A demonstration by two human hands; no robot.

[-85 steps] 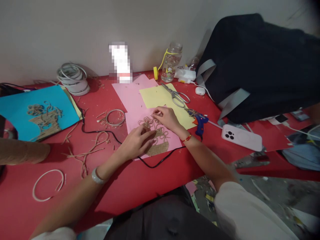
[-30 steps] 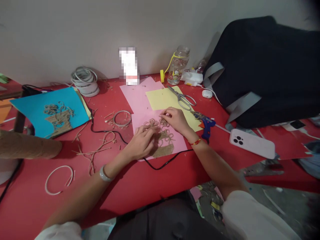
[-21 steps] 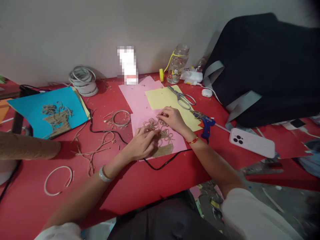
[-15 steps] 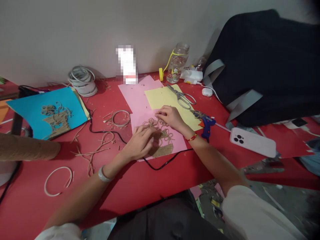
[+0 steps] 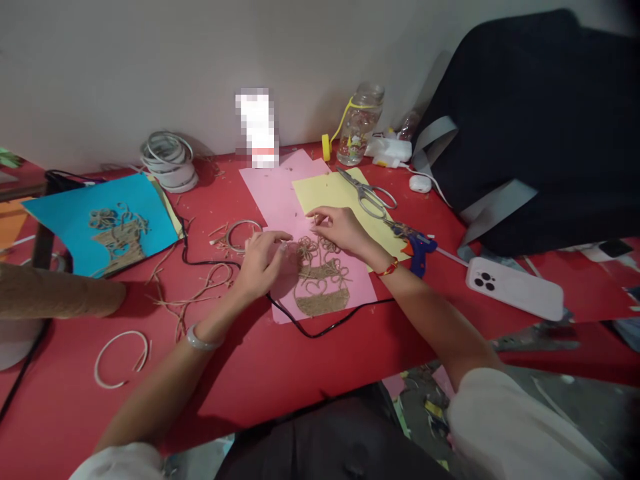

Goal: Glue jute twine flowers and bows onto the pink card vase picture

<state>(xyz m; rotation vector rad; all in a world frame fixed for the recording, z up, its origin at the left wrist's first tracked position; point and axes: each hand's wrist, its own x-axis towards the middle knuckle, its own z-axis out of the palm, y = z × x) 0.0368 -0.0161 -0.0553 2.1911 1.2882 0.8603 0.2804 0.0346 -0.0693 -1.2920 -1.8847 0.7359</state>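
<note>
A pink paper sheet (image 5: 357,290) lies on the red table (image 5: 280,373) in front of me. On it is a jute twine picture (image 5: 320,283) of a basket with looped flowers. My left hand (image 5: 257,263) rests on the sheet's left edge, its fingers loosely bent and its fingertips beside the left flower, holding nothing. My right hand (image 5: 343,232) sits at the top of the picture, thumb and forefinger pinched on a bit of jute twine above the flowers. A black cable (image 5: 320,329) runs under the sheet's near edge.
Close to my right hand are a yellow sheet (image 5: 325,190), scissors (image 5: 370,195), a blue glue gun (image 5: 417,245) and a white phone (image 5: 515,289). A dark bag (image 5: 540,127) fills the right. On the left are a blue sheet with jute art (image 5: 103,223), twine scraps (image 5: 195,293), rings (image 5: 120,357) and a jute roll (image 5: 55,300).
My left hand slid left off the jute basket to the sheet's edge, uncovering the picture. My right hand stayed at the top of the flowers. The view shifted slightly.
</note>
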